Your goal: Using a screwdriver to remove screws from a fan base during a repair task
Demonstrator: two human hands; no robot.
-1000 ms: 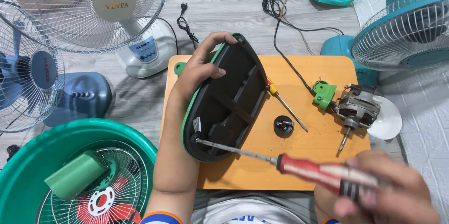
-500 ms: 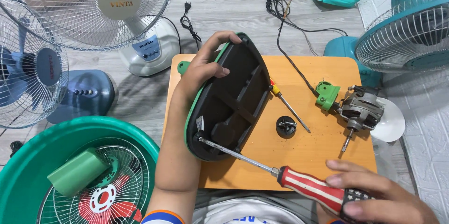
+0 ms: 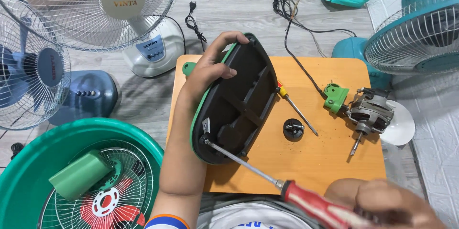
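My left hand [image 3: 210,69] grips the upper rim of a black fan base with a green edge [image 3: 239,102], holding it tilted on its side over the orange board [image 3: 306,162]. My right hand [image 3: 392,205], at the bottom right, is closed around the red handle of a long screwdriver [image 3: 311,205]. Its metal shaft runs up and left, and the tip sits at a screw point in the lower corner of the base's underside.
On the board lie a small yellow-handled screwdriver [image 3: 294,104], a black round knob [image 3: 293,128] and a fan motor with a green bracket [image 3: 366,112]. White and blue fans stand at the left, a teal fan [image 3: 420,33] at the right, a green basin [image 3: 28,162] with fan parts at the bottom left.
My right hand has drawn back toward the lower right with the red screwdriver, while its tip stays at the base's lower corner. My left hand keeps its hold.
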